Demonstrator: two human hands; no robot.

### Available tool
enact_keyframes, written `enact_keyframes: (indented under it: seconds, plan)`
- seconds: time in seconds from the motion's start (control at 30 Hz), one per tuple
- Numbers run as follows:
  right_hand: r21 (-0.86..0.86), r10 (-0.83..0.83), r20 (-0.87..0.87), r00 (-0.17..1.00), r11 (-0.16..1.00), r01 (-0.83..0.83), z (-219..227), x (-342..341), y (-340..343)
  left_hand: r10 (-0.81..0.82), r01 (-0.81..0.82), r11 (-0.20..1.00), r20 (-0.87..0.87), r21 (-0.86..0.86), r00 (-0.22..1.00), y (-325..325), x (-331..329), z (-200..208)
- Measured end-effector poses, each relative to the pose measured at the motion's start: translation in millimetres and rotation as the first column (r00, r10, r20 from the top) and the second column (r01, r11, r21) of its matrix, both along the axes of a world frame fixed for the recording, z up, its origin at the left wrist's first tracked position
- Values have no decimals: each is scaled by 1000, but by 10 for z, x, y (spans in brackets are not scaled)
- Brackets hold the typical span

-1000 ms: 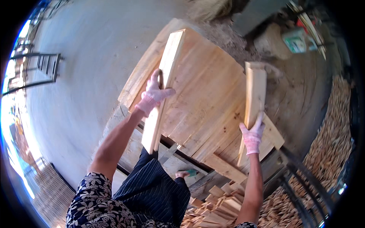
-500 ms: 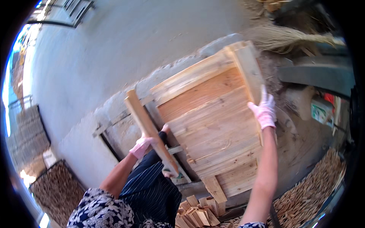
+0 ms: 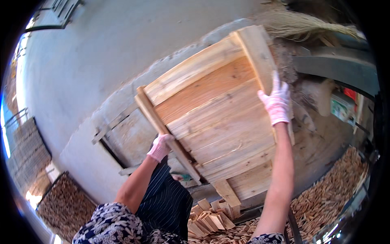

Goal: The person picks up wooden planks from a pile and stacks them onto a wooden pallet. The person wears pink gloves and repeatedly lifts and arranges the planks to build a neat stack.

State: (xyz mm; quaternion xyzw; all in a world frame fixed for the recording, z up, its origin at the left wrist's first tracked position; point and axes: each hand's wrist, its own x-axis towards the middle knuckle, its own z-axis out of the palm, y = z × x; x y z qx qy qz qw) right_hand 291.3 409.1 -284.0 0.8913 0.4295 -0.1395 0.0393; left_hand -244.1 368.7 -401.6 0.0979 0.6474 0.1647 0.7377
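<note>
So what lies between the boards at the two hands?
Between the left board, held by the left hand, and the right board, at the right hand, lie side-by-side wooden planks, as the head view shows.

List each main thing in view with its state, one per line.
Left board: held, slanting
Planks: laid side by side
Right board: along right ends of planks
Left hand: gloved, closed around left board
Right hand: gloved, thumb spread, on right board
Small wood pieces: heaped

Smooth grey floor (image 3: pixel 118 44); bright daylight (image 3: pixel 5 140) at far left.
</note>
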Motion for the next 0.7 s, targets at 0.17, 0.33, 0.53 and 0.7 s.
enact_keyframes:
  seconds: [0.17,0.33,0.53,0.7]
  plan:
    - [4,-38,-25,999,999,38,-15,37,-101,139,-121,973,77,-198,987,275,439,473]
    - [0,-4,10,1000,1000,4,-176,61,-198,167,-161,978,34,-132,985,188,268,807]
    - [-161,52,155,986,987,-27,267,-147,-23,-168,146,983,-214,-111,962,125,850,1721]
    - [178,189,-300,935,974,-140,697,-1480,-665,-517,532,826,-628,-187,582,330,1806,1595]
